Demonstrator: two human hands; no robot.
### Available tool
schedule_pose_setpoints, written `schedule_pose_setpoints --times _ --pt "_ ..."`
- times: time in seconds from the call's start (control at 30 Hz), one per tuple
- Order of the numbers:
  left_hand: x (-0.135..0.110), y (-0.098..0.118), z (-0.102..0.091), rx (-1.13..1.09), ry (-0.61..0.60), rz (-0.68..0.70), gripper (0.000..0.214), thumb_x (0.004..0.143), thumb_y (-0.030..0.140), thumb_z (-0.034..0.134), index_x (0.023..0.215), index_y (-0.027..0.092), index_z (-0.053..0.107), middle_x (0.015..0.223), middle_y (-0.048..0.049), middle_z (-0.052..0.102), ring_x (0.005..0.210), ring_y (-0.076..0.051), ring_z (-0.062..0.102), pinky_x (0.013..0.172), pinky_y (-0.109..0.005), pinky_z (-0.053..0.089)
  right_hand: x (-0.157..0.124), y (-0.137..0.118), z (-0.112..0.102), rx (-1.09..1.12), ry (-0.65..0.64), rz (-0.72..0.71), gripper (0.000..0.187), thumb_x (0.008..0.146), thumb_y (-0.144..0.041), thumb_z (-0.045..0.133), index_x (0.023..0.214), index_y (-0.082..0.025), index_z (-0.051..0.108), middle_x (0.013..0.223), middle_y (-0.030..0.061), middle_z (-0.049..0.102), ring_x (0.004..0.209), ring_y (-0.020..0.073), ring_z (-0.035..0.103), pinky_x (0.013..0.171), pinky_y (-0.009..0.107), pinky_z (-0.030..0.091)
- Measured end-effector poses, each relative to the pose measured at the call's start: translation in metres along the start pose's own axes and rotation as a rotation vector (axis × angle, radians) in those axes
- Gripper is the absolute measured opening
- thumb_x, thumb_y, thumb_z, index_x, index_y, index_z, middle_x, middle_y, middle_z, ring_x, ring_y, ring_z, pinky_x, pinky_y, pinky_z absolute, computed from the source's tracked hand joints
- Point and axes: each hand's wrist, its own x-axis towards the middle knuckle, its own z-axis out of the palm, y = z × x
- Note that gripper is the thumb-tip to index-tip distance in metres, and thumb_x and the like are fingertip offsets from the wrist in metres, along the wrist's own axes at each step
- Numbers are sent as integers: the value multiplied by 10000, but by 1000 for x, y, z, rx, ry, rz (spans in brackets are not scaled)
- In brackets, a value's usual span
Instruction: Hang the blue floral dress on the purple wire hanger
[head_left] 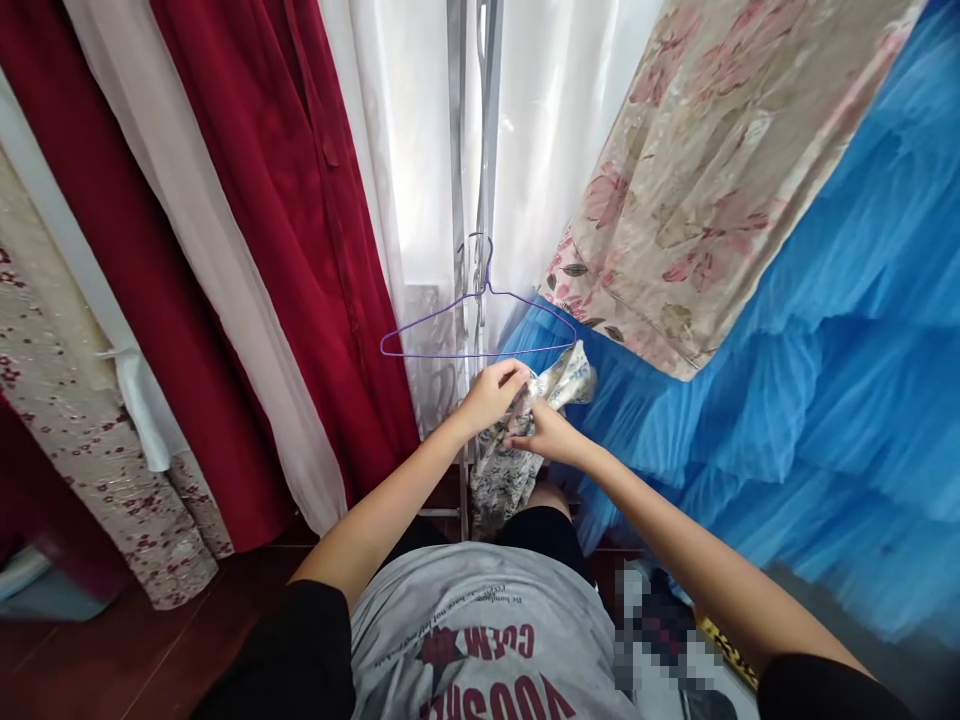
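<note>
A pale garment (502, 485) with a blue-grey floral print hangs bunched from my hands, and its upper end sticks out to the right. My left hand (491, 395) pinches its upper part between thumb and fingers. Just to the right and slightly lower, my right hand (555, 432) is closed on the same cloth; its fingertips are partly hidden in the folds. Right above both hands, a bare purple wire hanger (442, 308) hangs by its hook at a metal rack post (456, 120). The garment's edge overlaps or comes close to the hanger's right corner.
Dark red cloth (300, 250) and white lengths hang on the left, beside a floral beaded fabric (90, 450). A beige dress with pink flowers (675, 200) and blue ruffled tulle (825, 400) hang on the right. A grey-blue tub (64, 590) stands on the tiled floor.
</note>
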Motion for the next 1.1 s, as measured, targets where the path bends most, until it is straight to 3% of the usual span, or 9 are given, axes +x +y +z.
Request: schedule_pose_setpoints --times 0.13,0.27,0.33,0.43,0.57,0.7,0.83,0.97,1.1 --pt "-5 8 -2 90 -92 42 309 962 459 567 991 183 702 1034 -76 660 1007 -216 611 939 -338 470 15 -37 5 506 -141 7 416 795 -395 706 1143 -171 661 1034 78 709 1009 273 642 937 427 502" --pt "-36 -9 -20 -180 -299 -110 547 954 635 498 1304 226 594 1179 -106 639 1143 -253 590 1013 -378 449 11 -61 -17 763 -299 129 335 747 -318 777 1036 -173 689 927 39 728 896 205 675 880 333 530" --pt "-61 -19 -31 -255 -438 -238 597 930 698 484 1189 185 642 1065 -101 664 1020 -246 620 924 -359 484 8 -69 -39 763 -414 171 295 733 -296 800 972 -154 702 892 38 737 832 187 683 801 295 545" --pt "-97 -30 -57 -57 -611 -391 560 848 694 620 840 136 668 781 -40 614 732 -176 563 677 -275 455 11 -77 -75 650 -503 133 330 706 -280 826 991 -146 727 923 38 754 829 186 693 773 279 553" --pt "-118 -40 -121 293 -615 -421 498 835 614 676 690 142 607 645 21 491 601 -109 424 549 -227 316 29 -76 -105 277 -446 67 382 685 -347 842 998 -144 758 919 35 761 863 233 701 790 309 556" --pt "-102 -44 -191 581 -539 -371 460 835 585 671 690 153 607 638 24 514 588 -112 434 548 -232 307 64 -60 -94 -153 -218 4 498 745 -402 807 1168 -149 733 1080 82 765 1003 294 701 863 327 534" --pt "-61 -43 -232 734 -410 -293 347 787 505 691 725 166 656 733 -16 644 686 -166 565 656 -253 410 102 -45 -59 -379 13 21 499 893 -383 675 1327 -138 654 1350 141 673 1224 287 632 978 290 467" --pt "-15 -42 -247 767 -289 -264 208 721 377 666 762 174 678 804 -41 699 764 -207 615 756 -293 474 118 -37 -35 -461 63 136 362 983 -377 527 969 -110 769 978 173 773 948 289 717 754 283 476" --pt "16 -29 -237 772 -203 -161 110 676 283 633 627 194 591 850 -69 699 845 -243 641 852 -339 502 115 -38 -31 -500 105 156 361 976 -405 535 874 -140 758 878 161 759 858 262 703 655 273 413"
